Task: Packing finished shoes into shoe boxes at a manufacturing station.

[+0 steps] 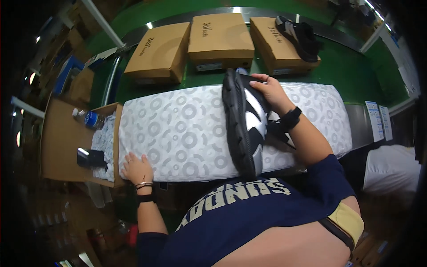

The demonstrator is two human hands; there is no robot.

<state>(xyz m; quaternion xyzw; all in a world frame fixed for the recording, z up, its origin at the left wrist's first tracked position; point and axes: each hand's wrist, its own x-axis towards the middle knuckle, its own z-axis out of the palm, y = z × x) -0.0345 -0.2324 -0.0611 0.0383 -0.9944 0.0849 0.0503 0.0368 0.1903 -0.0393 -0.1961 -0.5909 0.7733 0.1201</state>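
My right hand (272, 92) grips a black sneaker (253, 111) with white side stripes by its upper end. The shoe stands on its side, its chunky black sole turned to the left, above a stack of white wrapping paper (187, 129) with grey rings. Something black with a thin cord lies partly hidden beneath my right wrist; I cannot make out what it is. At the near left corner of the paper, my left hand (137, 169) lies flat with its fingers spread, holding nothing. It rests beside the edge of an open cardboard box.
Three brown shoeboxes (221, 38) line the green far side; another black sneaker (299, 38) rests on the right one. At left, an open cardboard box (66, 138) contains small papers, a plastic bottle (92, 119) and a black object (91, 158). Printed sheets (374, 120) lie at right.
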